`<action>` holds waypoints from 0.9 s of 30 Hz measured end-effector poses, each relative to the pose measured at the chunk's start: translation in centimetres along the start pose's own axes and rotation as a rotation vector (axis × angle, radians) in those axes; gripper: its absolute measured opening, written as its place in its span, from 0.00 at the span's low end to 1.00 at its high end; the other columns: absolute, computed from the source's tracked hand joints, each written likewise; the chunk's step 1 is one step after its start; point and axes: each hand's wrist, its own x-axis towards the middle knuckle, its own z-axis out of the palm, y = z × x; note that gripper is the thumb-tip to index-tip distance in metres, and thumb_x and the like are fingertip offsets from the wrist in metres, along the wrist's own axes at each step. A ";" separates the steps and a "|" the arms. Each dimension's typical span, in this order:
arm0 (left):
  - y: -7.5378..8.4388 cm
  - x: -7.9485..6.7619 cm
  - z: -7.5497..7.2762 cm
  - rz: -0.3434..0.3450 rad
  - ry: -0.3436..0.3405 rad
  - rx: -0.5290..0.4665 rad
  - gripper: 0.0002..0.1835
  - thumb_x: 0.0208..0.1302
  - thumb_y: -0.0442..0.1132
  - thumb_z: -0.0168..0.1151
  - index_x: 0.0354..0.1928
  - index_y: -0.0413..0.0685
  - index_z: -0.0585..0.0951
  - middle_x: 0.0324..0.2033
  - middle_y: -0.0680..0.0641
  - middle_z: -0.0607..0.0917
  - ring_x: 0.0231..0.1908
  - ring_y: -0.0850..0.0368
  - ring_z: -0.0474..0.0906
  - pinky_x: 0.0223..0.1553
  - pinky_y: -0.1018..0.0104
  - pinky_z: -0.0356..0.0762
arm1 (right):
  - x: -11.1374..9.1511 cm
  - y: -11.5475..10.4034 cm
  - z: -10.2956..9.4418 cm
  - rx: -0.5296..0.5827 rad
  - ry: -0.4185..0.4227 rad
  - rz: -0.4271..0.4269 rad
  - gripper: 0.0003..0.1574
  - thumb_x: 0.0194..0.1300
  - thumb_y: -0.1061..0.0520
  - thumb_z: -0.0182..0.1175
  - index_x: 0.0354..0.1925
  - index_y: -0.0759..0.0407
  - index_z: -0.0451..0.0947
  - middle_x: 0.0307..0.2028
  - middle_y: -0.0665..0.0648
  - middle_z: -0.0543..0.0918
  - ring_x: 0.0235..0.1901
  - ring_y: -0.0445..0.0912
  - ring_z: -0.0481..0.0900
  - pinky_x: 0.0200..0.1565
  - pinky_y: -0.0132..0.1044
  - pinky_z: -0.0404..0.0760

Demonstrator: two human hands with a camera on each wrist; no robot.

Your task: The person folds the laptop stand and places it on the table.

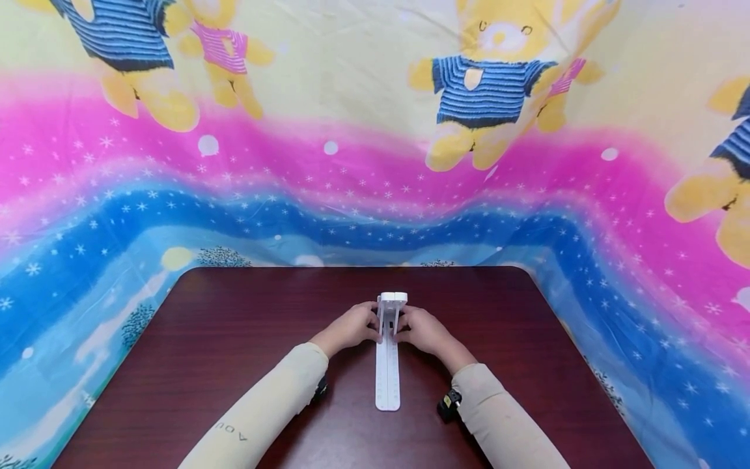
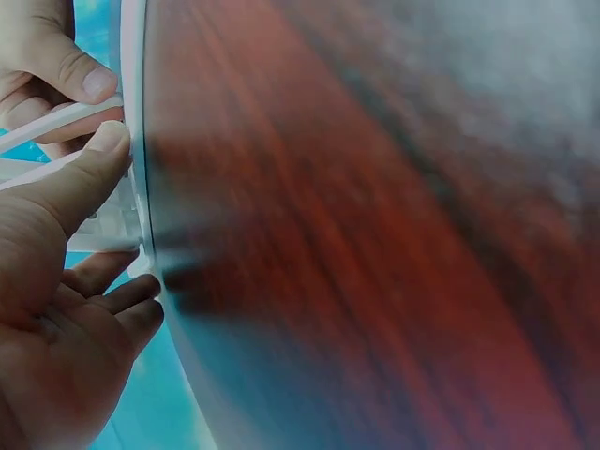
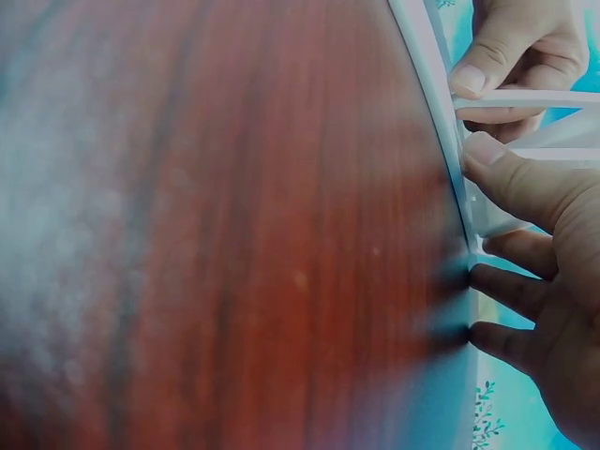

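A white plastic stand (image 1: 387, 378) is on the table, with a long flat strip pointing toward me. At its far end rises an upright part (image 1: 394, 298) with slanted side struts. My left hand (image 1: 356, 326) grips its left side low down, thumb near the foot of a strut. From the other side my right hand (image 1: 424, 331) holds it in the same way. The left wrist view shows the left thumb (image 2: 109, 141) against the base beside a strut. In the right wrist view, the right thumb (image 3: 487, 150) presses there too, fingers at the far end.
The dark red-brown wooden table (image 1: 252, 306) has rounded far corners. Behind it and along its sides hangs a cloth (image 1: 351, 163) printed with bears and snowflakes. A small black device (image 1: 449, 405) is worn at the right wrist.
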 end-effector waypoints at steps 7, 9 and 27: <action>0.0 0.3 -0.1 -0.008 0.020 -0.015 0.05 0.62 0.44 0.75 0.31 0.54 0.89 0.65 0.46 0.79 0.71 0.53 0.68 0.67 0.58 0.73 | 0.0 0.0 0.0 0.037 0.020 0.041 0.05 0.64 0.55 0.71 0.39 0.51 0.91 0.68 0.57 0.77 0.65 0.51 0.77 0.59 0.48 0.80; -0.1 0.3 -0.1 -0.009 0.034 -0.019 0.04 0.62 0.44 0.75 0.31 0.55 0.89 0.63 0.47 0.81 0.71 0.54 0.69 0.67 0.59 0.74 | 0.0 0.1 0.0 0.043 0.023 0.054 0.06 0.66 0.55 0.70 0.41 0.51 0.91 0.69 0.57 0.75 0.68 0.51 0.75 0.61 0.49 0.80; -0.3 0.5 -0.2 -0.022 0.044 -0.023 0.07 0.61 0.45 0.76 0.28 0.55 0.88 0.64 0.46 0.80 0.69 0.53 0.71 0.67 0.58 0.73 | 1.0 0.5 0.1 0.085 0.108 0.086 0.04 0.67 0.57 0.69 0.37 0.50 0.91 0.45 0.47 0.88 0.43 0.41 0.84 0.44 0.39 0.83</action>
